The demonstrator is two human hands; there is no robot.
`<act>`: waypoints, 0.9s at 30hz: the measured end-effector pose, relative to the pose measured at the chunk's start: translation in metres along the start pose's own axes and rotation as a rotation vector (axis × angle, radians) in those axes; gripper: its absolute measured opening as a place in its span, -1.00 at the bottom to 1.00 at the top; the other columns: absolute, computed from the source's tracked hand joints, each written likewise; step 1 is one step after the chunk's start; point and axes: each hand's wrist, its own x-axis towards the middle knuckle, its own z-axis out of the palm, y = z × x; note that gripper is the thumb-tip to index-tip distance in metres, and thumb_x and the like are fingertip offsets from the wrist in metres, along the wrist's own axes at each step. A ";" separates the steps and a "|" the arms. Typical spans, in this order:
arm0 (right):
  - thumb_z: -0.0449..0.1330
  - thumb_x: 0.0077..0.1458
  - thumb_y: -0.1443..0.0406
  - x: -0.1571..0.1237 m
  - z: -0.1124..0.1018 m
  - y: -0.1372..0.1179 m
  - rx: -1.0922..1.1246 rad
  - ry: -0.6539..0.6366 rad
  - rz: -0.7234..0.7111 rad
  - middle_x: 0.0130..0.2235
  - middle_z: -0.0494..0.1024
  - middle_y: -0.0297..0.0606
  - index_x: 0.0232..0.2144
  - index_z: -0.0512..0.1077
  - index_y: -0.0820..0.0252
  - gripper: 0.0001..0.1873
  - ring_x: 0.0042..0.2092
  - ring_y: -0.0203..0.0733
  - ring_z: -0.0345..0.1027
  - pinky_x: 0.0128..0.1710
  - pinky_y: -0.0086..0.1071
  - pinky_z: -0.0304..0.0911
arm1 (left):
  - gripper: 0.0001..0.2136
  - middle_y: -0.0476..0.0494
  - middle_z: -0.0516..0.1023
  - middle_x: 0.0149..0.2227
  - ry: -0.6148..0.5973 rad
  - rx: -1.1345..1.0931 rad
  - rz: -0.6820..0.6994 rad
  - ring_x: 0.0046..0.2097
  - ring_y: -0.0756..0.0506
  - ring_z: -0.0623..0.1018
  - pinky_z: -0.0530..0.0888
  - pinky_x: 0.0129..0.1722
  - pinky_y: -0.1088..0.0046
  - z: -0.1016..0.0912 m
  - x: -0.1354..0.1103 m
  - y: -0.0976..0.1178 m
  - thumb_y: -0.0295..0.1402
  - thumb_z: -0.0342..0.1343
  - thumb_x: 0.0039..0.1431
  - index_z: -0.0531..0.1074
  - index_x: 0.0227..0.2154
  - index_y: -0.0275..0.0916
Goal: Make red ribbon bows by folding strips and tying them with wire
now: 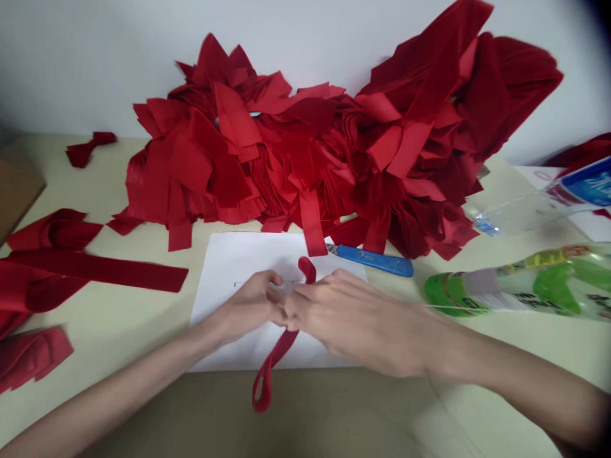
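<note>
Both my hands meet over a white sheet of paper [229,267] on the table. My left hand [251,305] and my right hand [344,312] are closed, pinching the middle of one red ribbon strip [272,369]. One looped end of the strip curls up behind my fingers. The other looped end trails toward me past the paper's near edge.
A big heap of red ribbon strips [334,140] fills the back of the table against the wall. A blue utility knife [377,261] lies right of the paper. Loose red strips [95,270] lie at left. Clear plastic packaging with green print [525,286] sits at right.
</note>
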 end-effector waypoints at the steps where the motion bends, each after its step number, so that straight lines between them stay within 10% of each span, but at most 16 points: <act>1: -0.03 0.15 0.45 -0.002 0.005 0.001 0.021 0.055 0.055 -0.38 0.46 -0.22 -0.33 0.42 0.26 -0.77 -0.38 -0.27 0.25 -0.35 -0.37 0.03 | -0.67 0.21 0.28 -0.66 0.018 -0.038 0.007 -0.54 0.04 0.32 0.23 -0.46 0.49 -0.004 0.001 0.001 -0.57 0.18 -0.26 0.18 -0.42 -0.21; 7: -0.05 0.24 0.24 -0.008 0.026 0.020 0.420 0.311 0.315 -0.49 0.33 -0.39 -0.35 0.40 0.21 -0.73 -0.47 -0.38 0.10 -0.44 -0.45 0.02 | -0.62 0.10 0.40 -0.61 -0.003 -0.268 0.073 -0.48 0.00 0.43 0.28 -0.39 0.45 -0.017 0.004 0.006 -0.47 0.29 -0.16 0.17 -0.36 -0.22; 15: 0.02 0.20 0.19 -0.009 0.034 0.038 0.862 0.139 0.147 -0.47 0.27 -0.40 -0.35 0.40 0.28 -0.72 -0.47 -0.41 0.06 -0.51 -0.50 0.02 | -0.64 -0.10 0.55 -0.49 -0.354 -0.449 0.089 -0.42 -0.05 0.53 0.35 -0.32 0.43 -0.011 0.005 -0.003 -0.52 0.28 -0.16 0.22 -0.33 -0.25; 21: 0.04 0.11 0.48 -0.001 0.025 0.044 0.609 0.042 -0.095 -0.37 0.43 -0.34 -0.37 0.37 0.29 -0.88 -0.32 -0.37 0.28 -0.31 -0.49 0.18 | -0.70 0.03 0.49 -0.55 -0.533 -0.129 -0.024 -0.50 -0.01 0.46 0.33 -0.46 0.47 -0.001 -0.005 0.000 -0.54 0.31 -0.28 0.35 -0.43 -0.26; 27: 0.01 0.03 0.56 0.010 0.014 0.015 -0.189 0.038 -0.165 -0.32 0.50 -0.27 -0.42 0.40 0.25 -0.78 -0.35 -0.25 0.34 -0.50 -0.39 0.02 | -0.76 0.15 0.19 -0.66 -0.196 0.151 0.119 -0.57 0.07 0.20 0.06 -0.59 0.51 0.009 -0.003 0.000 -0.62 0.14 -0.29 0.18 -0.67 -0.24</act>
